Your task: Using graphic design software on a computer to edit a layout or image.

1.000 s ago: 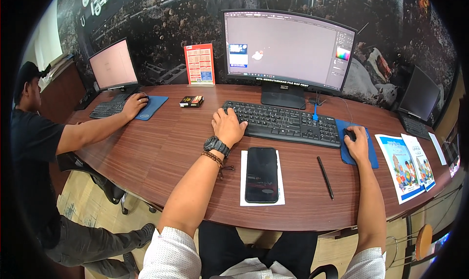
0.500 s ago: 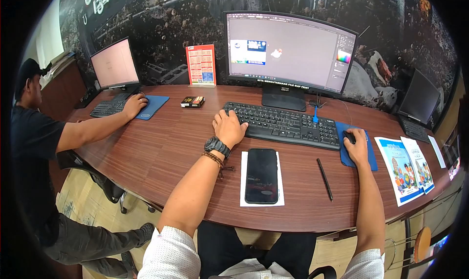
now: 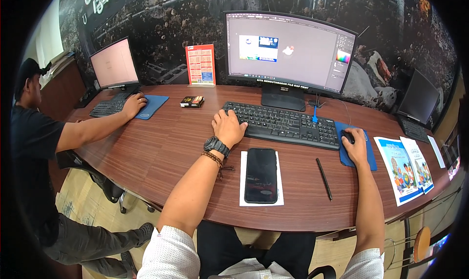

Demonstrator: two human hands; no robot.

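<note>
On the monitor (image 3: 288, 52) the artwork has shifted; left hand (image 3: 228, 127) rests flat on the keyboard (image 3: 286, 124), right hand (image 3: 355, 144) cups the mouse (image 3: 347, 137).

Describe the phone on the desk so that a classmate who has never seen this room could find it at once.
Start at the big curved monitor and come down past the black keyboard. The phone lies on a white sheet of paper, between the person's forearms. It alone is a flat, glossy black slab.

Curved brown wooden desk (image 3: 161, 147) — black keyboard (image 3: 286, 125), blue mouse pad (image 3: 366, 152), black pen (image 3: 323, 179), 2 leaflets (image 3: 404, 169).
</note>
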